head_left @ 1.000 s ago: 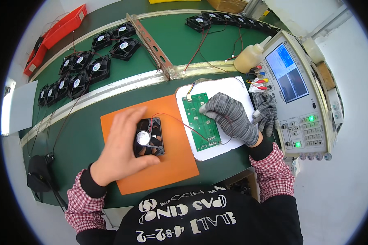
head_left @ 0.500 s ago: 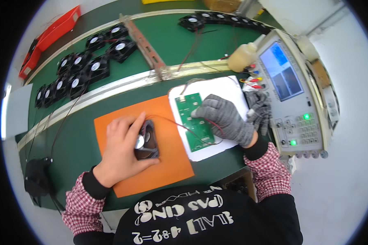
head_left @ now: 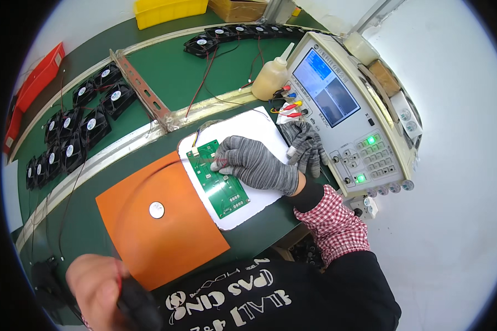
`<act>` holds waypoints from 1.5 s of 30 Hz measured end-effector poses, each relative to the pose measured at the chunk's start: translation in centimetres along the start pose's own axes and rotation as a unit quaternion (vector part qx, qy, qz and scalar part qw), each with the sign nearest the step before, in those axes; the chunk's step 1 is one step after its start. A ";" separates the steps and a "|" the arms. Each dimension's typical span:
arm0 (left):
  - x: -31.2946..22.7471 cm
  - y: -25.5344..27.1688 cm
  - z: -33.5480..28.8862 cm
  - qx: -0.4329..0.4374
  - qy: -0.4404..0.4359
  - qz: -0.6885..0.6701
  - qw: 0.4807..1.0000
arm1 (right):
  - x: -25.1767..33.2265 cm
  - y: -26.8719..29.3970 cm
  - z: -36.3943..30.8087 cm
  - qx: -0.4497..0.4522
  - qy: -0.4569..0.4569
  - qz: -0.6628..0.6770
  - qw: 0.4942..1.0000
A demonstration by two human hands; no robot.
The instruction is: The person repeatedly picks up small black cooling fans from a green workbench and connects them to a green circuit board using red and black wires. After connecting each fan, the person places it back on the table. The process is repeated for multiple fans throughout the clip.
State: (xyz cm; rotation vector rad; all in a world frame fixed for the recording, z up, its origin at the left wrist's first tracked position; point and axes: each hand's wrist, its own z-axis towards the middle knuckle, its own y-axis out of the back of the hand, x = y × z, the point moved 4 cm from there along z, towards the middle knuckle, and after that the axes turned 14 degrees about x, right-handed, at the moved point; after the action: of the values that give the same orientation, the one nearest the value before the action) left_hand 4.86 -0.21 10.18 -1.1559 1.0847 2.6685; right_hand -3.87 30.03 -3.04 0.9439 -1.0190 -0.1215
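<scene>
My bare left hand (head_left: pixel 94 289), smeared by motion at the lower left, grips a blurred black fan (head_left: pixel 141 306) near my body. Its thin red and dark wires arc faintly over an orange mat (head_left: pixel 199 240) towards my right hand (head_left: pixel 257 165), which wears a grey striped glove. The right fingers pinch the wires over the upper part of a green circuit board (head_left: pixel 212 185); the wire ends are hidden beneath them. That board lies on a white pad (head_left: pixel 265 201), with a white connector (head_left: pixel 195 150) at its top edge. A round whitish disc (head_left: pixel 156 209) rests on the mat.
Several black fans (head_left: pixel 94 126) stand at the left, more (head_left: pixel 200 43) at the back. A slotted metal bar (head_left: pixel 143 91) divides the bench. Right of the pad are a glue bottle (head_left: pixel 270 77), a spare glove (head_left: pixel 306 149), clip leads (head_left: pixel 292 107) and a lit test instrument (head_left: pixel 337 107).
My left hand has lifted the fan off the mat and carried it towards my body, uncovering the disc. My right hand has shifted slightly up the board. The view has turned rightward.
</scene>
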 end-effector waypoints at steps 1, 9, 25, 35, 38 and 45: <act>1.0 -0.2 -1.4 -0.015 0.047 -0.118 0.992 | 0.0 0.0 0.0 0.000 0.005 -0.003 1.000; 1.1 -0.5 1.7 0.068 -0.082 0.210 0.972 | 0.8 -0.5 1.0 0.013 0.015 -0.032 0.999; 20.4 -1.2 13.8 0.037 0.033 0.324 0.945 | 1.3 2.3 -1.9 -0.220 0.050 -0.036 0.974; 3.5 -5.0 2.3 0.495 -0.134 0.147 0.846 | 8.2 -2.6 0.6 0.111 0.176 -0.108 0.972; 8.4 0.0 2.9 0.323 0.101 0.401 0.851 | 5.4 1.4 0.1 0.066 0.011 -0.274 0.959; 7.5 -1.3 2.1 0.148 -0.045 0.356 0.922 | 1.5 0.8 0.0 -0.004 -0.196 0.228 0.954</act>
State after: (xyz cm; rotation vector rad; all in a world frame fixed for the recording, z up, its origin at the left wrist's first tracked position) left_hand -1.46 0.34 5.56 -0.6500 2.1303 2.8034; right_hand -3.31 29.79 -1.51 0.6660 -1.5803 0.0787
